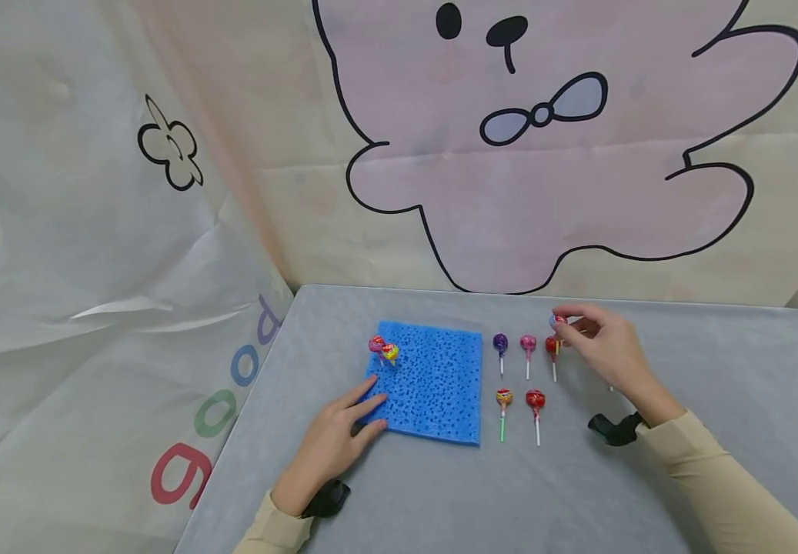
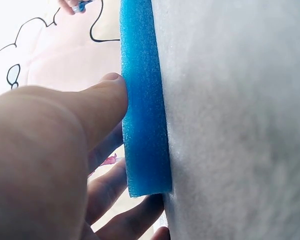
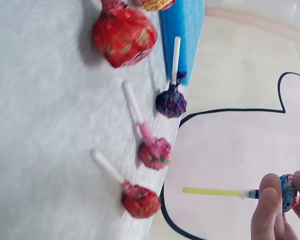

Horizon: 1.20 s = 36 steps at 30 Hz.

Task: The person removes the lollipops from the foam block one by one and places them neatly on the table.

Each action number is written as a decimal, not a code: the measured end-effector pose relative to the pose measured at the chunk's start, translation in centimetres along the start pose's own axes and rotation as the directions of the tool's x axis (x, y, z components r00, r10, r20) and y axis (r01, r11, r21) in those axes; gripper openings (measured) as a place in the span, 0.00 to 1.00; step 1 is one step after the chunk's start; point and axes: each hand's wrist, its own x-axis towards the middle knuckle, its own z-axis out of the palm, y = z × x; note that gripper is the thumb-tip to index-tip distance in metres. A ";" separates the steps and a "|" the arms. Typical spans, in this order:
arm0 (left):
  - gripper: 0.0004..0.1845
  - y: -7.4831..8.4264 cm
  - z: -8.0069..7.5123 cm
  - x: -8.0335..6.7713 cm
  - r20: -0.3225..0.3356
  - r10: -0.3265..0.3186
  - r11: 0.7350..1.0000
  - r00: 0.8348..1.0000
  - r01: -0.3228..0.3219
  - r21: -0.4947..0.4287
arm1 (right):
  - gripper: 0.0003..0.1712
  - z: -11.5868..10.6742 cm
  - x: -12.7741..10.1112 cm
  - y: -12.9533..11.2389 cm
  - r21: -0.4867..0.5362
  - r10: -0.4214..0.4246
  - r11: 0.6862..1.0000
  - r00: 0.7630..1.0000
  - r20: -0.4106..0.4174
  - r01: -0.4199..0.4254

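My right hand point(image 1: 606, 350) pinches a lollipop point(image 3: 289, 192) by its blue-and-red wrapped head, above the table's back right. Its yellow stick point(image 3: 212, 192) points away from the fingers. My left hand point(image 1: 332, 442) rests on the left edge of a blue foam block point(image 1: 433, 385), thumb and fingers spread along it. Two lollipops stand at the block's upper left: a pink-purple one point(image 1: 376, 344) and a yellow-red one point(image 1: 389, 353); their stick ends are hidden. Nearest the right hand on the table lies a red lollipop point(image 1: 552, 348), beside a pink one point(image 1: 528, 343) and a purple one point(image 1: 500, 343).
An orange-yellow lollipop point(image 1: 504, 397) and another red lollipop point(image 1: 535, 399) lie in a front row, right of the block. A white stick end point(image 1: 611, 388) shows beneath the right hand. The grey table point(image 1: 440, 492) meets a printed backdrop point(image 1: 579, 192) behind.
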 end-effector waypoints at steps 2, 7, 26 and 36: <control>0.25 0.0 0.1 0.0 0.004 -0.006 1.000 1.000 0.006 -0.003 | 0.15 -0.2 -0.2 0.4 0.001 0.006 1.000 1.000 -0.001 -0.006; 0.25 0.0 0.2 -0.1 0.006 -0.009 1.000 1.000 0.009 -0.015 | 0.16 -0.5 -0.5 0.9 0.008 0.024 1.000 1.000 0.002 -0.024; 0.25 -0.2 0.5 0.1 -0.005 -0.001 1.000 1.000 0.001 -0.016 | 0.14 -0.3 -2.6 2.1 -0.052 0.018 0.999 0.999 0.038 -0.016; 0.25 -0.3 0.3 0.1 -0.041 0.027 1.000 0.999 -0.027 -0.009 | 0.14 0.2 -3.8 1.9 -0.068 0.070 0.996 0.995 0.076 -0.065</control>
